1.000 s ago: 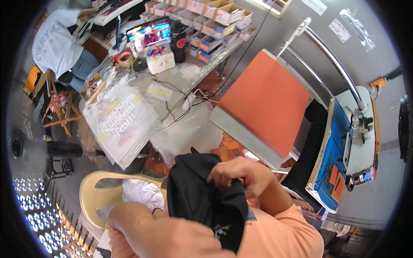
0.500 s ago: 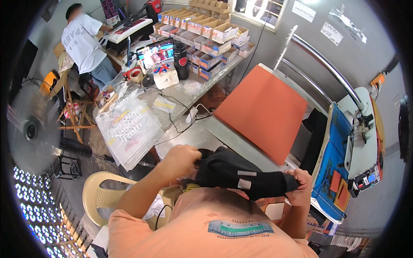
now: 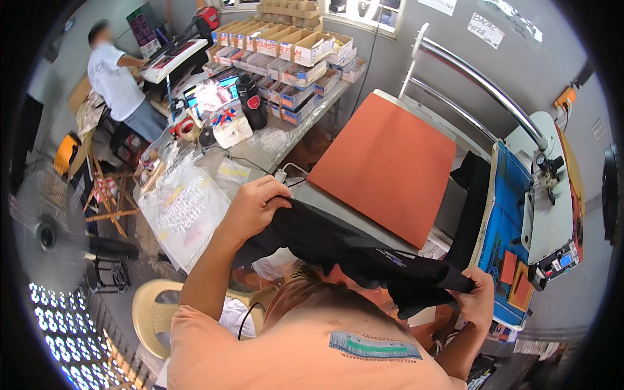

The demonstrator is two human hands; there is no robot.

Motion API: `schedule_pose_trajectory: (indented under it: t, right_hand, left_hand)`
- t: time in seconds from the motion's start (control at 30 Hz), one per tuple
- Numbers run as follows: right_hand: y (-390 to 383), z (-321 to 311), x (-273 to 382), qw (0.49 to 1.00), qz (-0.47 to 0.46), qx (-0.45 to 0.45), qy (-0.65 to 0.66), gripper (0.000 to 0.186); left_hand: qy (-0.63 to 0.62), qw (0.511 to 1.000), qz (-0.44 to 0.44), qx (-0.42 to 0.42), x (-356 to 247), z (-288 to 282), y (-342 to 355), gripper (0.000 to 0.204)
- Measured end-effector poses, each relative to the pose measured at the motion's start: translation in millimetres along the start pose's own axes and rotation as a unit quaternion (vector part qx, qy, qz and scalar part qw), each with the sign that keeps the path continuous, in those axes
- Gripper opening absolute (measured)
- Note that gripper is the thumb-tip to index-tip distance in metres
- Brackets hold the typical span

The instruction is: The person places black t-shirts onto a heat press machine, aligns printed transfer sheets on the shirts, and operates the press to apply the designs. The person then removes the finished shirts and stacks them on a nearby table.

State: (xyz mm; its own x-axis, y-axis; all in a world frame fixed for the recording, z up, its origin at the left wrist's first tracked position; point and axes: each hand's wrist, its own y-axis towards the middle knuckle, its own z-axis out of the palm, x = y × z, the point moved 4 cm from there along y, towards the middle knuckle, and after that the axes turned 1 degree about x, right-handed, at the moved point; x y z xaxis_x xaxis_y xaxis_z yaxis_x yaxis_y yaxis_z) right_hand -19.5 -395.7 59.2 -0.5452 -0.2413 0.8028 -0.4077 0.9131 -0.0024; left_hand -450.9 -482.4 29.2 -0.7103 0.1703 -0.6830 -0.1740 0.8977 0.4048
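Note:
A black cloth garment (image 3: 344, 240) is stretched between my two hands in front of my chest. My left hand (image 3: 255, 203) is closed on its upper left end, raised beside the grey table. Lower on the right, my right hand (image 3: 478, 296) grips the other end near a blue-surfaced tray. A small light print shows on the cloth towards the right; part of the fabric hangs down in folds. Just beyond the garment lies an orange-red square pad (image 3: 387, 166) on a pale base.
A heat-press-like machine (image 3: 549, 195) with chrome bars stands right. Back left, a table (image 3: 279, 146) holds cardboard bins (image 3: 279, 45), a lit screen and a black tumbler (image 3: 251, 101). A plastic chair (image 3: 153, 318) and a fan (image 3: 49, 227) are at left. Another person (image 3: 117, 78) works far left.
My left hand has risen and moved away to the left, and my right hand has shifted slightly right and down. The garment, bunched before, is now spread wider. The view has turned a little.

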Motion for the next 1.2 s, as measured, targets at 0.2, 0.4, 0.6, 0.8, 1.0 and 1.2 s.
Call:
schedule_pose_trajectory:
  t: [0.2,0.4,0.6,0.8,1.0,1.2]
  right_hand:
    - [-13.9,-11.1,0.9,0.996,0.008,-0.071,0.044,0.032]
    - [-26.3,-18.5,2.9,0.973,-0.011,-0.225,-0.049,0.029]
    - [-36.4,6.3,8.6,0.960,0.062,-0.240,-0.128,0.019]
    - [-39.4,10.0,7.4,0.979,0.092,-0.168,-0.067,0.032]
    - [-26.7,-0.6,9.8,0.939,0.126,-0.279,-0.160,0.015]
    - [-7.2,-5.0,29.6,0.948,0.079,-0.269,-0.153,0.026]
  left_hand:
    - [-0.052,0.992,0.088,-0.076,-8.9,-47.3,30.9,0.010]
    - [-0.118,0.982,0.149,0.022,3.6,-85.4,69.2,0.021]
    - [-0.049,0.978,0.116,0.164,42.6,-94.0,89.1,0.027]
    - [-0.054,0.993,0.066,0.087,76.0,-113.0,93.3,0.033]
    - [0.001,0.998,0.060,0.001,81.2,-118.1,89.6,0.030]
    - [-0.005,0.999,0.039,-0.028,93.0,-132.3,93.1,0.024]
